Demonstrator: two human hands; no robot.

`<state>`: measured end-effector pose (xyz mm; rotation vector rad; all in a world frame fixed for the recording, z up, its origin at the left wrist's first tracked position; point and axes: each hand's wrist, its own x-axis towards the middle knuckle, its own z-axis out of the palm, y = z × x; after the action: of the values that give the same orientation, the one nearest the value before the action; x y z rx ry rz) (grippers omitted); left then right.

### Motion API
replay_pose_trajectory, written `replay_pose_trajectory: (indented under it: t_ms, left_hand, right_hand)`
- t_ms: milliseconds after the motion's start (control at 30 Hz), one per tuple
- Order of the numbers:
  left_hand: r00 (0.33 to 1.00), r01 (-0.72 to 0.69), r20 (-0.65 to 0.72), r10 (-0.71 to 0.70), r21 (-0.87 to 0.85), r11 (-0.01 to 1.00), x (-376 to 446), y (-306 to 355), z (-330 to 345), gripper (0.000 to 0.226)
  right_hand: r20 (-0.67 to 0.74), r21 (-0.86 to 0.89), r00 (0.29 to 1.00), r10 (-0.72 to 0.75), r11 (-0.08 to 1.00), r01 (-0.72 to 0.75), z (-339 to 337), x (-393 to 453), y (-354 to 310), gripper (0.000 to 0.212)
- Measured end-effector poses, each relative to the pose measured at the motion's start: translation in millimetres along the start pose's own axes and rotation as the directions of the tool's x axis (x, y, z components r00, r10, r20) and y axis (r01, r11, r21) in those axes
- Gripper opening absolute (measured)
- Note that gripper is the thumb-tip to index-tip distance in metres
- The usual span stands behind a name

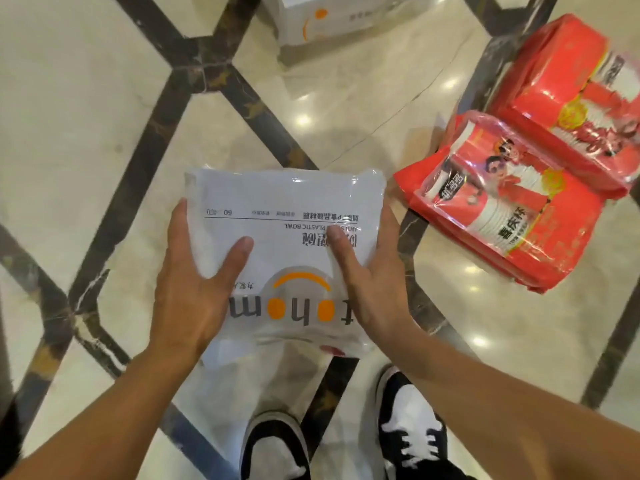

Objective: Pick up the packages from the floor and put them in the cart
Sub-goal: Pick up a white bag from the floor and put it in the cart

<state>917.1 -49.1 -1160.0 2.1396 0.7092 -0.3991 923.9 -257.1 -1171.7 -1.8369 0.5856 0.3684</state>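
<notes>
Both hands, left hand point(187, 292) and right hand point(372, 278), clamp a white plastic-wrapped bowl package point(287, 216); two red plastic cup packs point(512, 216) and a white package point(322, 19) remain on the marble floor point(86, 98); no cart visible

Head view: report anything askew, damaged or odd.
Nothing looks damaged or spilled. The white plastic package is gripped between the left hand and right hand, print upside down. Two red plastic-wrapped packs lie skewed, overlapping, on the marble floor.

I saw a glossy cream marble floor point(86, 109) crossed by dark inlaid bands point(152, 147), and black-and-white sneakers point(412, 431) below.
</notes>
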Motion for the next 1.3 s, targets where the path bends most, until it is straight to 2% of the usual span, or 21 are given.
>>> replay_pose_trajectory:
  t_ms: [100,233,400,500,633,767,900,1000,1133,1233,1300]
  left_hand:
    - [1.0,0.023,-0.008,-0.024,-0.08,0.997,-2.1,5.6,3.1,0.092]
    - [1.0,-0.008,-0.011,0.007,-0.102,0.995,-8.1,26.6,-7.9,0.083]
    - [0.998,-0.036,-0.048,0.03,-0.14,0.989,-37.1,88.1,-46.9,0.078]
    - [0.998,-0.045,-0.047,0.037,-0.162,0.986,-64.7,153.3,-84.3,0.08]
    - [0.989,-0.144,-0.065,0.135,-0.159,0.977,-103.2,267.2,-146.4,0.073]
    - [0.963,-0.267,-0.098,0.253,-0.175,0.948,-147.4,405.5,-219.2,0.071]
    - [0.893,-0.45,-0.086,0.442,-0.157,0.879,-213.9,532.5,-289.4,0.073]
    - [0.848,-0.529,-0.072,0.524,-0.141,0.837,-277.1,609.2,-339.6,0.075]
    - [0.738,-0.67,-0.017,0.675,-0.145,0.728,-358.0,680.4,-388.2,0.073]
    - [0.646,-0.746,0.023,0.763,-0.193,0.638,-420.0,733.6,-407.3,0.075]
    - [0.548,-0.807,0.069,0.833,-0.218,0.549,-461.3,760.4,-412.3,0.072]
  right_hand:
    - [0.022,0.037,1.0,0.005,0.999,-0.006,0.2,3.7,-7.4,0.065]
    - [0.017,0.0,1.0,-0.024,1.0,0.024,-8.0,1.7,-30.6,0.057]
    - [0.013,0.036,0.997,-0.074,0.997,0.073,-48.4,-19.6,-99.8,0.05]
    - [-0.005,0.058,0.995,-0.095,0.994,0.095,-87.7,-38.7,-167.5,0.043]
    - [-0.05,0.081,0.985,-0.164,0.982,0.168,-152.3,-68.8,-282.1,0.06]
    - [-0.171,0.078,0.964,-0.205,0.972,0.221,-235.6,-108.4,-418.4,0.057]
    - [-0.249,0.123,0.93,-0.269,0.944,0.306,-319.3,-174.2,-534.4,0.047]
    - [-0.346,0.112,0.883,-0.316,0.921,0.373,-373.3,-236.3,-607.0,0.058]
    - [-0.453,0.073,0.818,-0.353,0.9,0.429,-437.5,-327.4,-664.4,0.054]
    - [-0.596,0.036,0.719,-0.359,0.882,0.47,-487.6,-400.0,-693.0,0.049]
    - [-0.687,0.025,0.639,-0.346,0.868,0.497,-516.1,-454.0,-698.5,0.054]
